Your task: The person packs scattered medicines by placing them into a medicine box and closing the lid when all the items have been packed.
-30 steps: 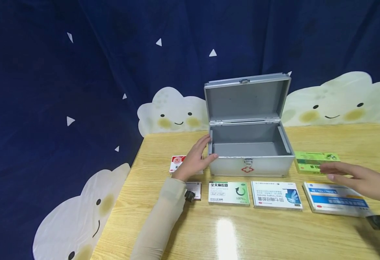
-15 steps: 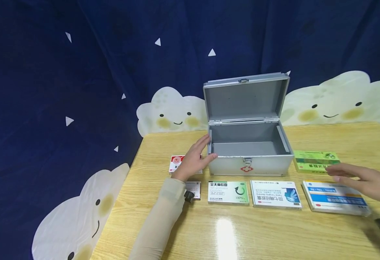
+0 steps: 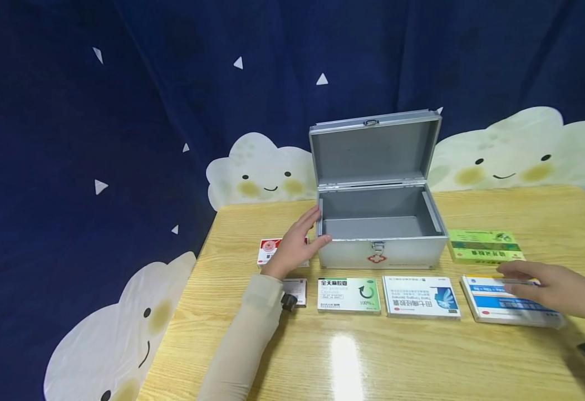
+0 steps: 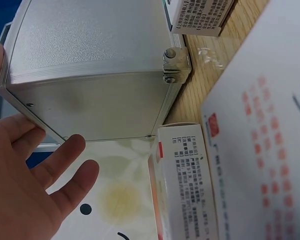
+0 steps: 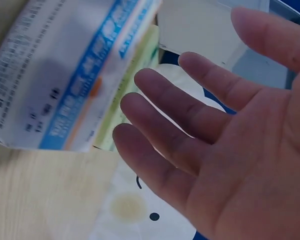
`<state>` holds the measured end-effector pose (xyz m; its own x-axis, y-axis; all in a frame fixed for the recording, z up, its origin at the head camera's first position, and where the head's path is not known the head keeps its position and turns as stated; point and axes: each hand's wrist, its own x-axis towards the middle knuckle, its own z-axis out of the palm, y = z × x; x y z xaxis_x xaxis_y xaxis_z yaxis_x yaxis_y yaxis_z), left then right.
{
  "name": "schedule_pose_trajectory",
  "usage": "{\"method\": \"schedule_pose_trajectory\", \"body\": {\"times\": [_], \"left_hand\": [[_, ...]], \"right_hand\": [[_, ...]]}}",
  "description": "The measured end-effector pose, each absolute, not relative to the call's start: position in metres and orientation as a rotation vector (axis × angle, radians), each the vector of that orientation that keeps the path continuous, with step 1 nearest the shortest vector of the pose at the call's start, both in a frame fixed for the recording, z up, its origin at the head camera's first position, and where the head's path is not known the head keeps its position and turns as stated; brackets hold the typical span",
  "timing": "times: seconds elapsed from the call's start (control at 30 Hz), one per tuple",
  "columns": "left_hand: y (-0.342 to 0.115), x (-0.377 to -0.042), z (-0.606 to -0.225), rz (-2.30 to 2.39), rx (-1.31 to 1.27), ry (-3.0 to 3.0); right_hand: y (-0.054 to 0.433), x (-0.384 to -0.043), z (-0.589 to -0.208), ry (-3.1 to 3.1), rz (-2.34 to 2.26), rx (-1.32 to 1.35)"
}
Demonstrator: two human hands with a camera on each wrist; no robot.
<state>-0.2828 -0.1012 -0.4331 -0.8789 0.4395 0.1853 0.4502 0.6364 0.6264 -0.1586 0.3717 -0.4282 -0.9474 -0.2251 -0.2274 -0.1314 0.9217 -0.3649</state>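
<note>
A silver first-aid case (image 3: 407, 253) with a red cross stands with its lid (image 3: 374, 150) raised, and its inside shows bare grey. My left hand (image 3: 292, 250) rests against the case's left front corner; its fingers are spread along the left side in the left wrist view. On the right, my right hand (image 3: 555, 287) hovers over the blue-and-white medicine box (image 3: 510, 306), covering its far right corner. Its fingers are extended and hold nothing, as the right wrist view shows. Just beyond lies a green medicine box (image 3: 485, 247).
A white-and-green medicine box (image 3: 348, 295) and a white one with a blue picture (image 3: 419, 298) lie in front of the case. Near my left hand are a red-and-white box (image 3: 267, 253) and a small white box (image 3: 296, 289), both partly covered. A dark blue curtain (image 3: 262, 100) hangs behind.
My right hand has shifted slightly down over the blue-and-white box, away from the green one. My left hand stays at the case. The whole view has drifted a little.
</note>
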Motion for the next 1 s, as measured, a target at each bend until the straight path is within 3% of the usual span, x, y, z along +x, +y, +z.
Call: {"method": "schedule_pose_trajectory", "body": {"times": [0.5, 1.0], "left_hand": [[-0.102, -0.283, -0.434, -1.123, -0.76, -2.814], [-0.102, -0.284, -0.435, -1.244, -0.732, -2.798]], "right_hand": [[0.37, -0.157, -0.448, 2.972, -0.383, -0.468], [0.367, -0.159, -0.455, 2.888, -0.208, -0.349]]}}
